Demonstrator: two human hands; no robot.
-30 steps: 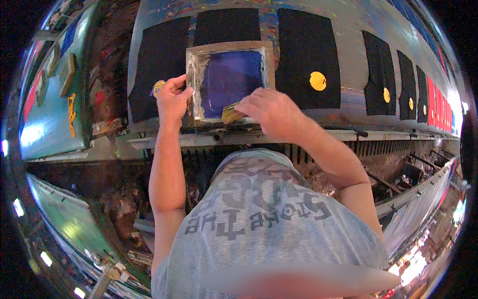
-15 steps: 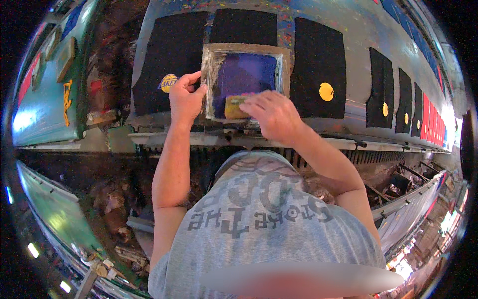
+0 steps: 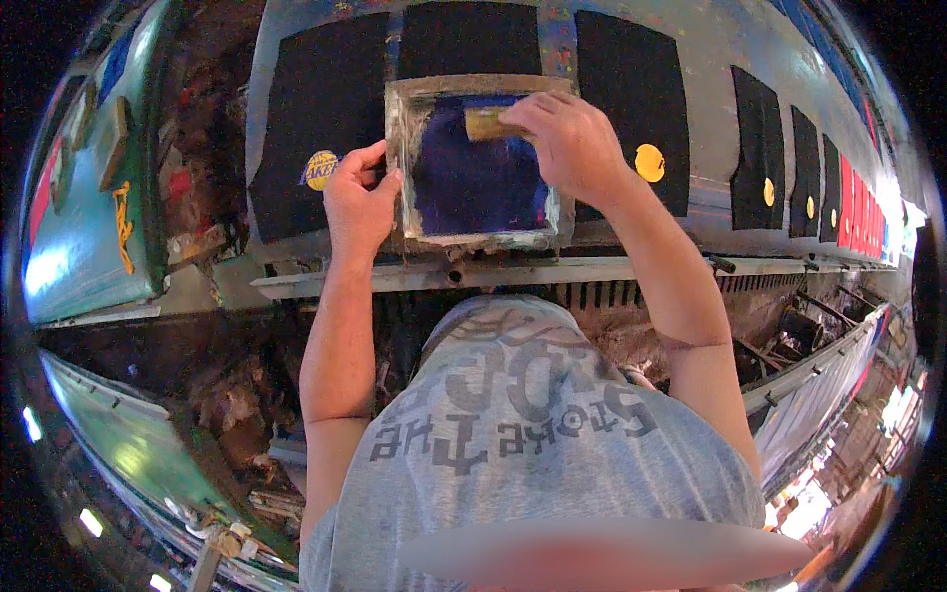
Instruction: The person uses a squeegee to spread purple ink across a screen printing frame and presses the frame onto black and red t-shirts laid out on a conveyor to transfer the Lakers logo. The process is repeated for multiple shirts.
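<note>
A screen printing frame (image 3: 464,85) lies flat on a black fabric piece, its inside smeared with dark blue ink. My right hand (image 3: 574,146) grips a yellowish squeegee (image 3: 485,123) that stands against the mesh (image 3: 473,183) near the frame's far side. At the frame's left side, my left hand (image 3: 361,202) pinches the edge between thumb and fingers. Next to that hand, on the left black fabric piece (image 3: 321,94), is a round yellow and purple print (image 3: 320,170). A plain yellow disc print (image 3: 649,163) marks the black piece (image 3: 631,89) on the right.
Further right along the long table (image 3: 710,49) lie more black pieces (image 3: 755,138) with yellow prints, then several red ones (image 3: 858,212). A metal rail (image 3: 631,268) runs along the near edge. To the left stands a green table (image 3: 89,237) with an orange-yellow figure (image 3: 124,227).
My right hand has pushed the squeegee from the near side of the frame to its far side. The mesh now looks darker. My left hand keeps its hold on the frame's edge.
</note>
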